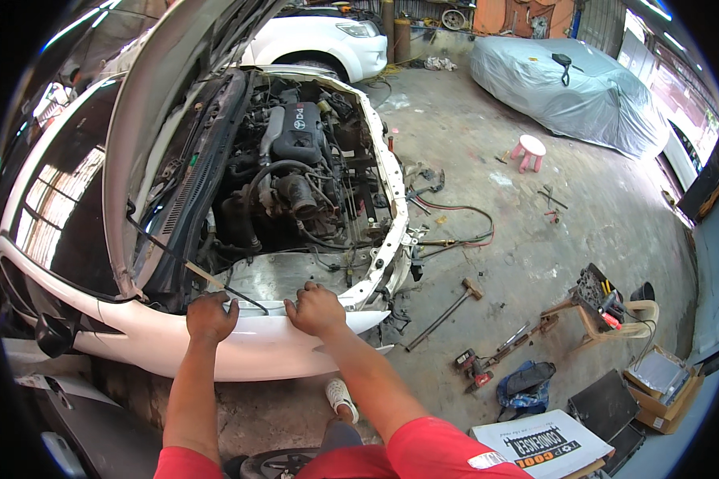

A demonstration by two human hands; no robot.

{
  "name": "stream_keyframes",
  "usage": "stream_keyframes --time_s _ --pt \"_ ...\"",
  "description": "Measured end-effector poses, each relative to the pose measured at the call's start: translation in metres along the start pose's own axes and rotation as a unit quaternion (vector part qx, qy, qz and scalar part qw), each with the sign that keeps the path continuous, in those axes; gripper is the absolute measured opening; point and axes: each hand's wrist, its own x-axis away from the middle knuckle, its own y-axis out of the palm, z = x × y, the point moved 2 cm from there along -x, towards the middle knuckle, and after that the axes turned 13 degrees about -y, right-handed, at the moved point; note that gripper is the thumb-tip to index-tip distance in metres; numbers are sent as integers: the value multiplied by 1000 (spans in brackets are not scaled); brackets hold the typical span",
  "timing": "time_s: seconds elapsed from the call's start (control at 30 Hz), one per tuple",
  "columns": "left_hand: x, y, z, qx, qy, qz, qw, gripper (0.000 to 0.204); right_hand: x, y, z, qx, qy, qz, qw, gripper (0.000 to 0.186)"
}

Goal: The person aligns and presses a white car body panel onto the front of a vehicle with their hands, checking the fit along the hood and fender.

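A white car fender (256, 343) runs along the near side of an engine bay, its upper edge under both of my hands. My left hand (211, 318) is closed over that edge near the rear of the bay, thumb toward the right. Farther right, my right hand (318, 310) is closed over the same edge, its fingertips hidden on the inner side. Between the hands, the lower end of a thin hood prop rod (248, 299) meets the fender edge. The raised hood (148, 136) leans above the bay, and the engine (295, 136) is uncovered.
A long-handled hammer (447, 315), a cordless impact tool (473, 369) and a backpack (527, 383) lie on the floor at right. Nearby are a stool bearing tools (639, 319) and a flat cardboard box (547, 447). A covered car (567, 96) stands far right; a removed door (96, 423) is at lower left.
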Motion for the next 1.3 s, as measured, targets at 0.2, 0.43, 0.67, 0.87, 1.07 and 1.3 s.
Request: stream_keyframes --time_s 0.2,0.43,0.67,0.87,1.07,1.3 --pt "0 -6 9 -14 -16 -27 999 38 1 0 3 8 1 -3 1000 51" --pt "0 -4 2 -22 -5 -19 1000 41 0 -2 -1 17 6 -13 1000 51" --pt "2 -8 3 -12 -1 -19 1000 40 -1 -1 -2 25 3 -16 1000 52" --pt "2 -7 3 -23 -2 -29 999 43 0 -1 -1 29 5 -20 999 53" --pt "3 -14 7 -23 -15 -41 999 42 2 3 0 48 -23 29 998 47" --pt "3 -11 4 -18 -14 -44 999 42 1 3 -1 45 -25 27 998 47"
